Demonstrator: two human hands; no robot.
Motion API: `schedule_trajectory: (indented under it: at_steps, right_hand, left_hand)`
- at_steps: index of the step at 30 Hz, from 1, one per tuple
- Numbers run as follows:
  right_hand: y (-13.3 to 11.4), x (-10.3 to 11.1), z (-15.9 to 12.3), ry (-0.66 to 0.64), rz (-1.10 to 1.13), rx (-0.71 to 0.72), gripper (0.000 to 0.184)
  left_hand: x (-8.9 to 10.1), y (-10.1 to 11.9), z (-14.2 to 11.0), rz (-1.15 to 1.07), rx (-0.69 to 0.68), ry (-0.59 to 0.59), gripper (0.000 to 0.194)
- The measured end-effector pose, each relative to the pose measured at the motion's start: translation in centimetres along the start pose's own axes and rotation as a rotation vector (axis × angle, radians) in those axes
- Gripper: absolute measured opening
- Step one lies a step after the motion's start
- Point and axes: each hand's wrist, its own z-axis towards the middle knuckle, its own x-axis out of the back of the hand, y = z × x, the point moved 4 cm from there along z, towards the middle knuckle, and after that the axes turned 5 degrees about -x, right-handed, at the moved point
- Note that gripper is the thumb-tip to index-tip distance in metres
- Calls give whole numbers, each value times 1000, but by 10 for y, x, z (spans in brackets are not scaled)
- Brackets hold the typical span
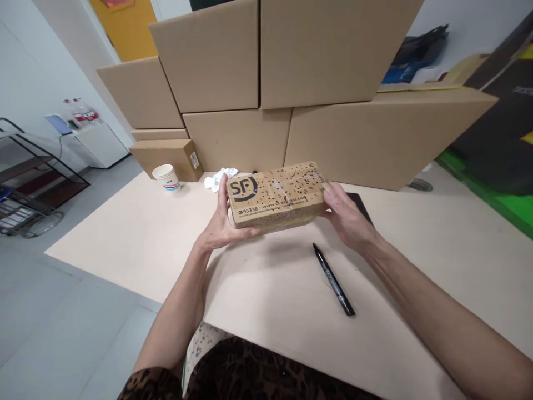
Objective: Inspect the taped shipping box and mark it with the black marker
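A small cardboard box (277,191) with black SF print and dark specks is held up a little above the table, slightly tilted. My left hand (225,222) grips its left end, the thumb along the near lower edge. Around its right end my right hand (343,211) is closed. Clear tape runs over the box's top. Below the box and to the right, a black marker pen (333,279) lies capped on the tabletop. Part of a flat black object (360,206) shows behind my right hand; its kind is hidden.
Large cardboard boxes (237,136) are stacked along the table's far side. A paper cup (166,178) stands at the back left beside a crumpled white tissue (220,178). The pale table (125,239) ends at the left, above a grey floor. A black rack (37,172) stands farther left.
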Motion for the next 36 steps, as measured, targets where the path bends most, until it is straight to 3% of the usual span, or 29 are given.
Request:
schedule_trajectory:
  at_steps: [5,8,9,10,12,14,17,20,24,28,30,32,34,36]
  right_hand:
    - [3,27,-7,100,-38,-63,55]
    - [2,58,-30,268,-326,6,48]
    - [1,63,-40,254,-491,62,40]
    - [0,64,-51,200,-646,151,33]
    - [1,55,-77,-32,-867,409,22]
    - [8,40,-99,-236,-1079,576,31]
    - [22,20,-117,-435,-1309,701,53]
    - [31,10,-117,-491,-1368,778,52]
    - [35,14,-107,-477,-1376,816,37]
    - [21,23,-104,-405,-1217,700,20]
    - [8,31,-104,-256,-966,511,8]
    - [-4,40,-104,-56,-647,311,12]
    - [-16,47,-105,135,-339,237,18]
    - [-26,49,-101,258,-100,256,18]
  left_hand:
    - [0,4,1,69,-29,8,140]
    - [3,5,2,129,-67,-12,138]
    - [3,6,2,142,-78,-19,139]
    - [4,6,2,147,-85,-24,139]
    - [4,6,3,136,-89,-37,139]
    - [4,6,3,127,-88,-45,139]
    - [6,6,4,142,-98,-39,140]
    - [7,6,4,149,-107,-34,140]
    - [7,5,4,137,-110,-32,139]
    - [6,4,4,132,-110,-31,140]
    - [5,3,4,126,-104,-29,140]
    - [5,3,4,115,-104,-32,141]
    - [5,3,4,114,-116,-41,141]
    - [6,2,4,129,-130,-52,141]
